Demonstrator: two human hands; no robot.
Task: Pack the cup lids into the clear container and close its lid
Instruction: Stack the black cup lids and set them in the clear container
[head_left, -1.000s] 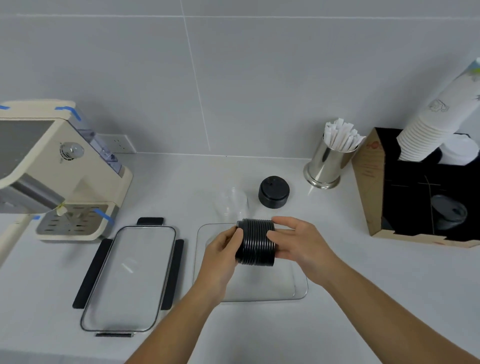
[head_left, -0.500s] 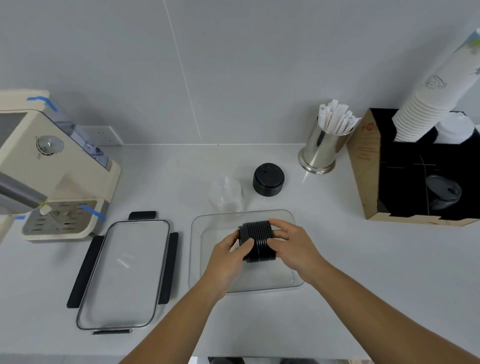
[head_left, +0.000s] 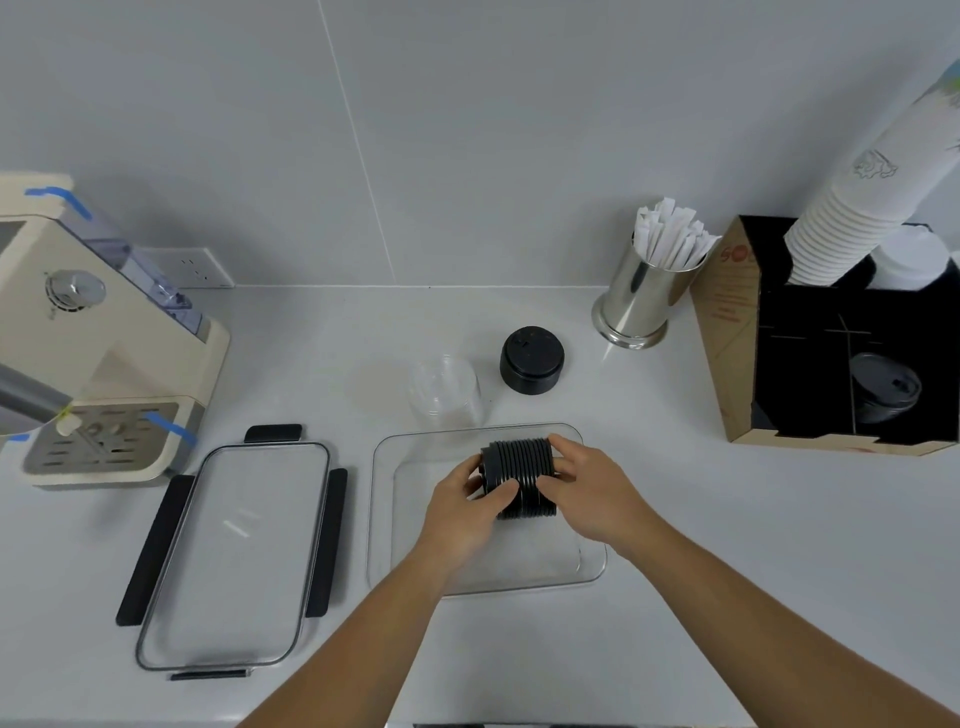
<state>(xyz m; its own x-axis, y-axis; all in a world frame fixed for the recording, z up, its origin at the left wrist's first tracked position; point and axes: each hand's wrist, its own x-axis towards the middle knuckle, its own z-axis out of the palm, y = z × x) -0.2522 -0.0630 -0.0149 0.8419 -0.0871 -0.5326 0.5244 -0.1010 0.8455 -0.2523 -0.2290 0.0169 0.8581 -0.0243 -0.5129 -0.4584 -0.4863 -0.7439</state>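
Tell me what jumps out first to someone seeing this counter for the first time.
Dead centre, both hands, left hand and right hand, clasp a sideways stack of black cup lids over the open clear container. Its lid, with black side clips, lies on the counter just left of it. At far left stands a cream coffee machine; at far right, tall white paper cups lean from a cardboard organizer.

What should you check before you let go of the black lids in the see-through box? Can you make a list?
1. Both hands hold the stack of black lids, left hand and right hand at its ends: ok.
2. Stack is over the clear container: ok.
3. Stack touches the container's floor: cannot tell.
4. Container's floor is bare where the stack goes: ok.
5. Container lid lies within reach, to the container's left: ok.
6. More black lids remain outside: not ok.
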